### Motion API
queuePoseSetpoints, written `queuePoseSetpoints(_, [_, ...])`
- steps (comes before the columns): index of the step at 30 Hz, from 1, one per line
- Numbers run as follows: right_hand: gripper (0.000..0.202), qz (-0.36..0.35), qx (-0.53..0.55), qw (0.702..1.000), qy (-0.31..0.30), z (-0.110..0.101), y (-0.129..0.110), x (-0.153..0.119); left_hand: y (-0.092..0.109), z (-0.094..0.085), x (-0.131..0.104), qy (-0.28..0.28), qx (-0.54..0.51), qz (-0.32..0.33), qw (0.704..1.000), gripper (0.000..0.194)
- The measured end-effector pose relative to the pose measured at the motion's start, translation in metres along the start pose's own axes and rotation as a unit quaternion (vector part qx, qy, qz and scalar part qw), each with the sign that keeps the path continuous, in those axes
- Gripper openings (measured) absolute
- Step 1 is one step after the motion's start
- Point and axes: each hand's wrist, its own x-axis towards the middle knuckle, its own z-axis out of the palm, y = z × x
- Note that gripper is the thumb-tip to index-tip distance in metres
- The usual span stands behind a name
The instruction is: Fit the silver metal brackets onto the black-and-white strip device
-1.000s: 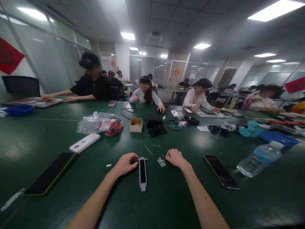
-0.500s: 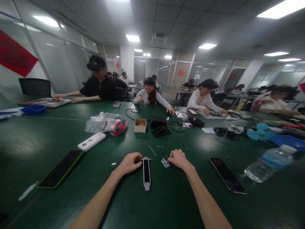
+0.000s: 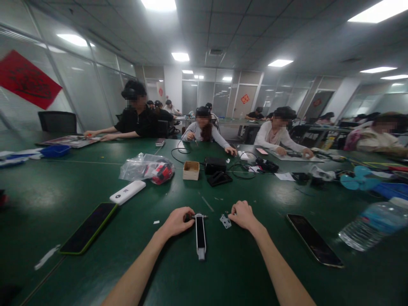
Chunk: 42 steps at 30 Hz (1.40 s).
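Observation:
My left hand (image 3: pixel 180 221) is closed round a dark knob-like end at the top of a slim white-edged device (image 3: pixel 200 238). The device lies on the green table, its black face up, with a thin metal tip sticking out to the right. Just beside a small grey metal plate with holes (image 3: pixel 225 221) rests my right hand (image 3: pixel 243 213), its fingers curled down to the tabletop. Whatever those fingertips hold, if anything, is too small to make out.
Farther out on the table (image 3: pixel 153 272) are a small open box (image 3: pixel 191 170), a bagged red item (image 3: pixel 162 171) and a white power bank (image 3: pixel 128 192). Phones lie left (image 3: pixel 89 229) and right (image 3: pixel 314 240), beside a water bottle (image 3: pixel 371 225). Several people sit beyond.
The view has shifted slightly, so things appear a little farther right and lower. Both hands keep about the same place beside the device and the metal plate.

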Motion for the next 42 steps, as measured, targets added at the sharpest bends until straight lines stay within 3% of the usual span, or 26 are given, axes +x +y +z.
queuePoseSetpoints(22, [0.008, -0.06, 0.051, 0.997, 0.026, -0.005, -0.002, -0.005, 0.001, -0.001, -0.001, 0.003, -0.005, -0.001, 1.0, 0.022])
queuePoseSetpoints(28, [0.013, -0.101, 0.07, 0.988, 0.094, -0.005, -0.004, -0.005, 0.002, -0.001, -0.001, 0.0, -0.01, 0.002, 1.0, 0.022])
queuePoseSetpoints(34, [0.014, -0.187, 0.083, 0.962, 0.183, 0.003, -0.026, -0.008, 0.001, -0.004, -0.002, 0.031, -0.035, -0.009, 0.999, 0.026])
queuePoseSetpoints(42, [0.012, -0.307, 0.113, 0.921, 0.211, 0.021, -0.069, -0.024, -0.004, 0.0, -0.002, 0.095, -0.017, 0.01, 0.995, 0.022])
